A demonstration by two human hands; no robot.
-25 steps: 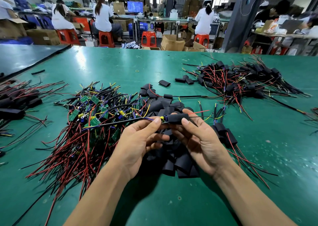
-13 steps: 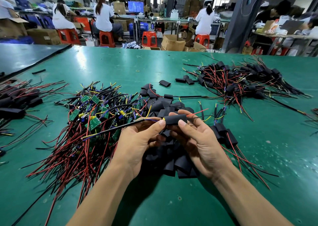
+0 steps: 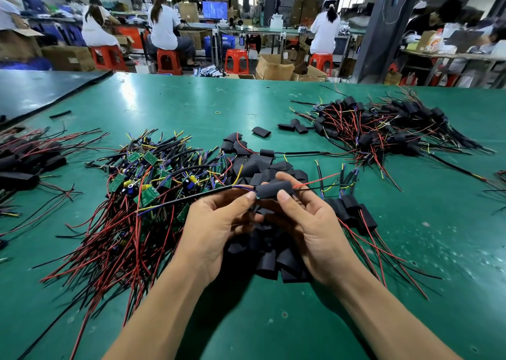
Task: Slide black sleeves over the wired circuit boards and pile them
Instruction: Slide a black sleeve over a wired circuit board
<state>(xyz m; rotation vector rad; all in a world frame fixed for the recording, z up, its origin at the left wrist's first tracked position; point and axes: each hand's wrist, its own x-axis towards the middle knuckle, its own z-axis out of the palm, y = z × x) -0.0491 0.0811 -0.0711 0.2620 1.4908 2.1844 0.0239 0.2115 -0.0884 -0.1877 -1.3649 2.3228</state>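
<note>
Pushing the black sleeve [image 3: 274, 189] farther left over the wired circuit board [image 3: 257, 196] than a second ago, now leaving only a sliver of green showing at its left end. Pinching that sleeve between thumb and fingers of the right hand [image 3: 309, 222]; pinching the blue and black wires just beside the sleeve's left end with the left hand [image 3: 216, 228]. Holding it all above the table [image 3: 191, 107], around the middle of the near edge, with red, black and yellow wires trailing out of the sleeve's right end. Hiding part of a heap of loose sleeves [image 3: 273, 261] under both hands. Working beside a tangle of bare green boards [image 3: 142, 184] spreading toward the left edge, and just beside a few sleeved boards [image 3: 353, 214] on the right. Facing a bigger sleeved pile [image 3: 383, 129] toward the far right corner, a lone sleeve [image 3: 261, 131] and a yellow rubber band [image 3: 218, 112] lying apart toward the far edge, and more sleeved pieces [image 3: 24, 162] at the left edge. Looking past the far edge at people sitting on red stools [image 3: 236, 61] among cardboard boxes [image 3: 68, 56], finding the box labels too small for reading.
</note>
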